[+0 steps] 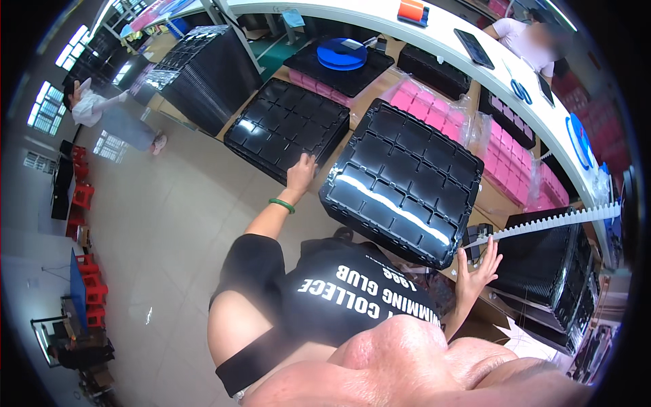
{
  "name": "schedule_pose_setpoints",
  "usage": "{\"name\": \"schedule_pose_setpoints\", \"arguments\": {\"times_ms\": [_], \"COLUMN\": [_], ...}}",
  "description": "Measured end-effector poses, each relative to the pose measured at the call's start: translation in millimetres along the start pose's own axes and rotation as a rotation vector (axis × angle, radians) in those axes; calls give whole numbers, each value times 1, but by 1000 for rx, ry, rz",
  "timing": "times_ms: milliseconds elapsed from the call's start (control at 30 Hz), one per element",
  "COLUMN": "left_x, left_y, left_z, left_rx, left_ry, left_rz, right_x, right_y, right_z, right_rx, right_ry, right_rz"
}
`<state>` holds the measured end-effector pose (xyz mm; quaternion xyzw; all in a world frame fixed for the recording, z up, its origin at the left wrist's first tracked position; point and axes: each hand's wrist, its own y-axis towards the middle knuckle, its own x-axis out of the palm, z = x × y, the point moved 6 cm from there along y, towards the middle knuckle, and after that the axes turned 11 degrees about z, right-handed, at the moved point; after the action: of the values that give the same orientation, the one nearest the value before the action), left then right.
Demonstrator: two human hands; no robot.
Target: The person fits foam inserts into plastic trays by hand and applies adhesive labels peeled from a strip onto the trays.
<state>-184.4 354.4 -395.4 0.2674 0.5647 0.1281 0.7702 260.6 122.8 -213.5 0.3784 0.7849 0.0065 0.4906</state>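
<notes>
Close by left hand (300, 175), black tray (287, 123)

In the middle there are two black tray stacks (403, 180) — and the wearer's two hands (300, 175) with one green bangle (282, 205). I also count one pair of scissors (520, 90), one orange roll (411, 11), one white toothed strip (559, 220), and two other persons (98, 108). Red stools (83, 197) are several — their exact number I cannot tell.
</notes>
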Motion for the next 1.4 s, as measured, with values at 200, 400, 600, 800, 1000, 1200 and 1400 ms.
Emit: {"name": "schedule_pose_setpoints", "arguments": {"times_ms": [200,400,600,800,1000,1200,1400], "left_x": [0,-25,-114,-184,-148,-73,-70], "left_y": [-7,13,35,40,-26,-78,-112], "left_z": [4,16,67,220,395,431,427], "left_rx": [10,-151,-367,-103,-164,-506,-822], "left_ry": [-14,-128,-665,-936,-1633,-1844,-1965], "left_rz": [-98,-155,147,193,-718,-1019,-1235], "right_x": [4,-3,24,77,7,-18,40], "right_y": [4,18,82,116,81,32,-31], "right_z": [1,36,146,207,90,71,106], "right_rx": [25,82,95,426,331,446,687], "right_ry": [11,286,114,562,973,1245,1285], "right_rz": [7,91,445,-69,-261,-473,-830]}}
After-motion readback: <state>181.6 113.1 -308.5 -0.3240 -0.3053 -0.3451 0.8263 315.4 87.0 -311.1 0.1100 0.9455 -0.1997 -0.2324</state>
